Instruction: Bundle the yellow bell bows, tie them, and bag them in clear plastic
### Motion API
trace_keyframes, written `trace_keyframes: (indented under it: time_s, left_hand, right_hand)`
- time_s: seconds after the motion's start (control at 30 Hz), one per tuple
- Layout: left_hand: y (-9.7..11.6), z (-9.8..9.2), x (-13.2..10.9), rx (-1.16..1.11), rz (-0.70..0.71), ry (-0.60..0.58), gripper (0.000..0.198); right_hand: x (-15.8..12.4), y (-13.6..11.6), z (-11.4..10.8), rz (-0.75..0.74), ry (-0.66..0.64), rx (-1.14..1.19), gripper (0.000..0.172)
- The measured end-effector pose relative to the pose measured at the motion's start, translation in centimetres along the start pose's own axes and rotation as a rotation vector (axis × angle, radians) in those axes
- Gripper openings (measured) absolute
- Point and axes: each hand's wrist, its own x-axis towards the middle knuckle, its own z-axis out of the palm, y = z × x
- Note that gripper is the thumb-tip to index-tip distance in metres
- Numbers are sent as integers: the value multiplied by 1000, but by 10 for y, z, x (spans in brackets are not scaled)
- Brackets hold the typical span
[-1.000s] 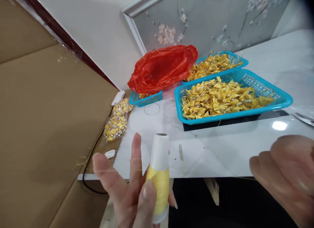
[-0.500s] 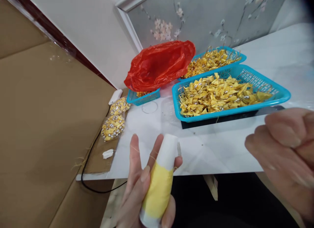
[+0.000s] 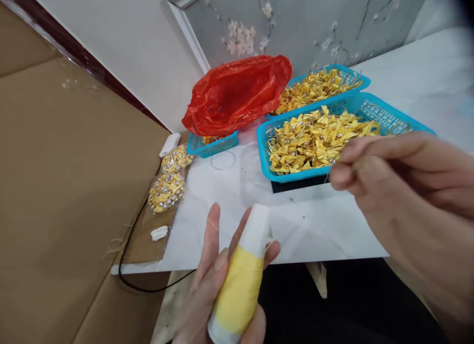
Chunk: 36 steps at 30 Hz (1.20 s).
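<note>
My left hand (image 3: 207, 294) grips a cone of yellow thread (image 3: 239, 285) with a white top, tilted slightly right over the table's front edge. Its index finger points up, and a fine thread seems to run across the fingers. My right hand (image 3: 403, 196) is closed in a pinch at the right, in front of a blue basket (image 3: 285, 177). What lies between those fingertips is too small to make out. Many yellow ribbon bows with silvery beads (image 3: 311, 141) fill that basket.
Behind stand another blue basket of bows (image 3: 355, 92) and a small blue basket (image 3: 215, 147) beneath a red plastic bag (image 3: 237, 95). Bagged beaded bows (image 3: 166, 191) lie at the left near a black cable (image 3: 128, 245). Cardboard (image 3: 74, 186) walls the left side of the white table (image 3: 207, 186).
My right hand has moved left and turned, from a fist at the right edge to a pinch before the basket. My left hand still holds the thread cone in nearly the same place.
</note>
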Motion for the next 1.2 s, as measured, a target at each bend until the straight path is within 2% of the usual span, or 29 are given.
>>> trace_keyframes:
  time_s: [0.1,0.2,0.3,0.47,0.63,0.83,0.9,1.07,1.2]
  left_hand:
    - [1,-1,0,4,-11,60,61]
    - [1,-2,0,22,-20,93,58]
    - [-1,-2,0,61,3,137,57]
    - [-6,-1,1,132,34,153,54]
    - [-14,5,5,178,46,237,54]
    - [-21,16,11,239,203,374,45]
    - [-23,16,11,276,231,384,46]
    - [-26,8,12,310,239,346,52]
    - [-27,0,14,330,265,320,65]
  right_hand:
    - [-6,4,3,72,-46,-125,17]
    - [-17,4,5,107,-225,-126,17]
    - [-25,-3,10,35,-402,-48,11]
    - [-28,-10,26,7,-530,61,12]
    - [-32,-1,39,-74,-532,20,13]
    - [-31,13,33,-192,-425,-248,14]
    - [-32,8,28,-177,-413,-250,14]
    - [-37,-14,28,-206,-557,-68,14]
    - [-40,-17,41,-288,-517,-94,18]
